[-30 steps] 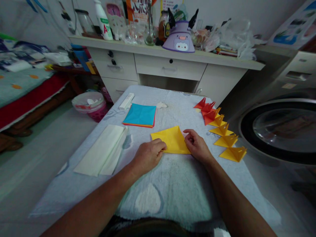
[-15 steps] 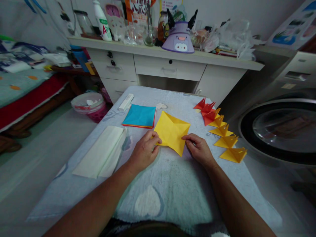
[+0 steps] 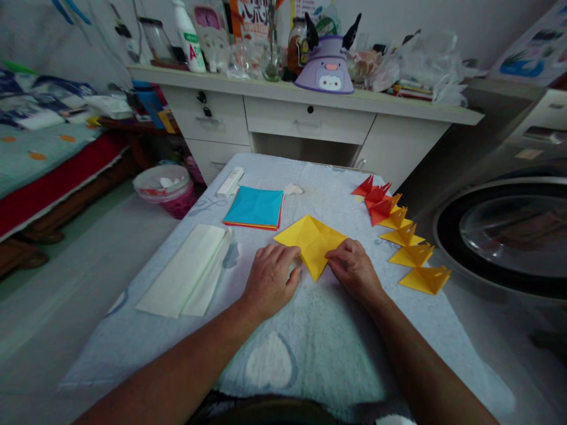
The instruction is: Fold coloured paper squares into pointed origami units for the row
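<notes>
A yellow paper sheet with fold creases lies on the pale blue towel-covered table, one corner pointing toward me. My left hand presses its left edge with curled fingers. My right hand pinches its right edge. A stack of square coloured paper, blue on top, sits just beyond to the left. A row of folded red and yellow paper shapes runs along the table's right side.
A folded white cloth lies at the table's left. A small white box and a crumpled white scrap sit farther back. Behind stands a cluttered white desk; a washing machine is at right, a pink bin at left.
The folded yellow triangle was opened into a diamond-shaped sheet, then lowered flat on the table. Both hands shifted with it and now hold its side edges.
</notes>
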{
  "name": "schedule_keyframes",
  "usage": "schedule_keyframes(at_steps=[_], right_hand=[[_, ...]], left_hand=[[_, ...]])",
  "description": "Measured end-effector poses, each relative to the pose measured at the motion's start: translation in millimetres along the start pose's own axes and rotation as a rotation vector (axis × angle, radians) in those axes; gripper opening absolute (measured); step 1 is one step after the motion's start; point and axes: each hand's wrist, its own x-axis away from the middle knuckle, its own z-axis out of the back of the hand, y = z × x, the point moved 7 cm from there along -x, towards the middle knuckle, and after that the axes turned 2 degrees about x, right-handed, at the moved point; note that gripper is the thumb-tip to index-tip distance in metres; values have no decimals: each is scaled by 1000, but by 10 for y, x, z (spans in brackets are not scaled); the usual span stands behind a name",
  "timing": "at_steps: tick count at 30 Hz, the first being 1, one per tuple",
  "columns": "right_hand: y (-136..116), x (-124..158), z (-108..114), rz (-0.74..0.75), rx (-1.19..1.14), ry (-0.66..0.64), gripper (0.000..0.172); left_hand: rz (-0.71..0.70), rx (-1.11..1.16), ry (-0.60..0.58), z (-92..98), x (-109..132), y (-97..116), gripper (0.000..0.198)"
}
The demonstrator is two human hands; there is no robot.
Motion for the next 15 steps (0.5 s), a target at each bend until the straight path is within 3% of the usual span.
schedule_keyframes(at_steps=[4, 8, 12, 15], right_hand=[[-58, 26, -8, 5, 150, 31, 14], [-161, 40, -12, 60, 156, 49, 12], [-202, 41, -23, 108, 114, 26, 11], [-154, 41, -12, 119, 115, 25, 19]], left_hand=[[1, 161, -154, -148, 47, 94, 34], [33, 163, -183, -195, 59, 88, 46], [27, 177, -173, -194, 40, 54, 14], [38, 252, -141, -149, 12, 4, 11]])
